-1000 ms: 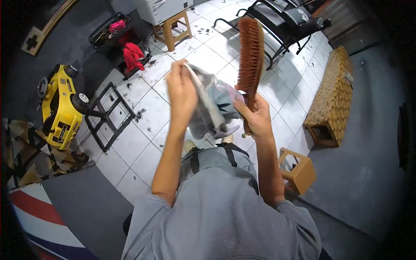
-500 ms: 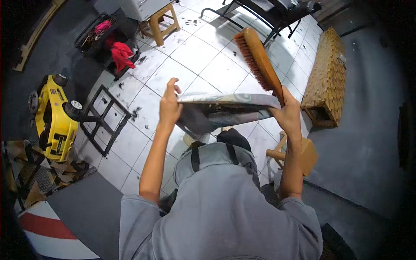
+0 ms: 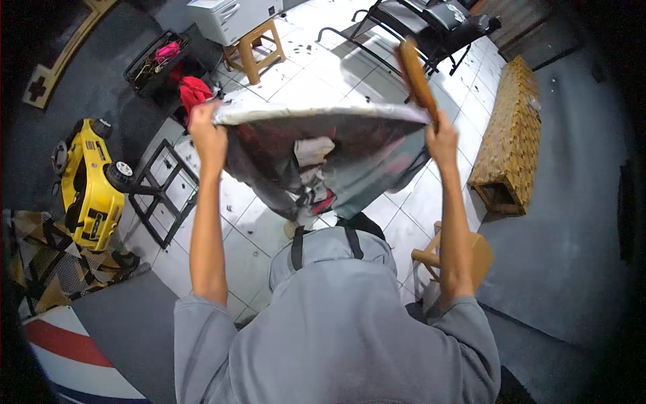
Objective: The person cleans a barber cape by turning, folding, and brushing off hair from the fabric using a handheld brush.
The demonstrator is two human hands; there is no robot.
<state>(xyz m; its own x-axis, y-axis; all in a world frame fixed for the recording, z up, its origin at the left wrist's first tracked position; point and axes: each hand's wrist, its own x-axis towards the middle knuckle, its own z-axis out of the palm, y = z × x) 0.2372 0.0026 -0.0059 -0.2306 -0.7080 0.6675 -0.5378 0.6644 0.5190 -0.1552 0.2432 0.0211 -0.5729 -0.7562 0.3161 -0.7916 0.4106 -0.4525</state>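
Observation:
A large dark cloth (image 3: 262, 151) with a pale upper edge and light and red patches stretches between my two hands in front of my torso. My left hand (image 3: 209, 137) grips its upper left corner, fingers closed. At the opposite corner, my right hand (image 3: 442, 140) is closed on the cloth and also on a wooden brush (image 3: 418, 79). The brush points up and leftward, its bristles blurred along the left side. The cloth's middle sags toward my lap and hides part of the floor.
Dark clippings lie scattered on white floor tiles (image 3: 323, 75). Around them are a black chair (image 3: 410, 23), a woven box (image 3: 506, 135), a small wooden stool (image 3: 464, 256), a black frame (image 3: 165, 192), a yellow toy car (image 3: 91, 182) and a white cabinet (image 3: 232, 19) on a stool.
My hands have moved apart and up, spreading the cloth wide where it was folded narrow. My left hand, earlier with a finger raised, now grips the corner. The brush has risen slightly.

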